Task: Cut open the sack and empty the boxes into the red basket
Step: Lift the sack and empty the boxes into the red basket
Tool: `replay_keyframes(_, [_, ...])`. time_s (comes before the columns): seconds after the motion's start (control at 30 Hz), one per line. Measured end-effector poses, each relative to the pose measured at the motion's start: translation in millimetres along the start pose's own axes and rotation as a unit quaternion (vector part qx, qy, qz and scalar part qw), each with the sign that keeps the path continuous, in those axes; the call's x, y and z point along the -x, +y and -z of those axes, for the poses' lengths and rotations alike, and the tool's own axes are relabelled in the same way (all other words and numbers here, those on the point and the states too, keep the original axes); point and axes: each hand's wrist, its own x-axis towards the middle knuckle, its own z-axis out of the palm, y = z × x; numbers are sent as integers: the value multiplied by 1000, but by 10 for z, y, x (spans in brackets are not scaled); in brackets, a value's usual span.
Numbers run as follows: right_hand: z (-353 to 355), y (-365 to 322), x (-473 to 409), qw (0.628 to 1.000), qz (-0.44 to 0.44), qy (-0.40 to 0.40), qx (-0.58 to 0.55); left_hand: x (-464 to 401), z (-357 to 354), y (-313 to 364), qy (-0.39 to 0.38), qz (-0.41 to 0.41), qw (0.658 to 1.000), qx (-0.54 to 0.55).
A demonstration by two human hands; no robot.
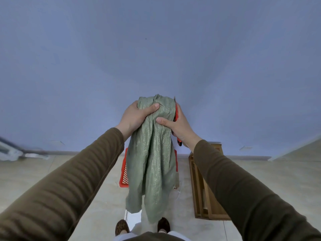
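Observation:
I hold a green woven sack up in front of me with both hands, gripping it near its top end so that it hangs down limp. My left hand clutches the sack's left side. My right hand grips the right side and also holds a red cutter against the sack. The red basket stands on the floor below, mostly hidden behind the hanging sack. A small pale box or tag shows at the sack's right edge. No other boxes are visible.
A wooden frame lies on the floor to the right of the basket. A blue wall rises straight ahead. My feet stand on the pale tiled floor just behind the sack.

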Motion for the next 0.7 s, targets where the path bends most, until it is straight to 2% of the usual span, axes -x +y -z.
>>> replay_keyframes(0.17, [10, -4, -45, 996, -39, 71, -49, 67, -73, -49, -50, -51, 993, -89])
replay_keyframes(0.23, [0, -6, -59, 992, -52, 59, -100, 108, -114, -85, -44, -71, 991, -103])
replay_keyframes(0.33, [-14, -41, -38, 972, -101, 19, -212, 201, -165, -106, -67, -64, 996, -14])
replay_keyframes(0.4, [-29, -75, -30, 962, -134, 4, -239, 240, -198, -140, -73, -52, 995, 45])
replay_keyframes(0.5, [-87, -92, -55, 974, -113, 13, -198, 217, -237, -197, -37, -46, 994, 87])
replay_keyframes(0.6, [-93, -41, -47, 997, -45, 39, -56, 119, -211, -195, -6, -4, 992, 128])
replay_keyframes(0.7, [-63, 44, -24, 1000, 4, -13, 17, -2, -139, -146, 5, 21, 989, 147])
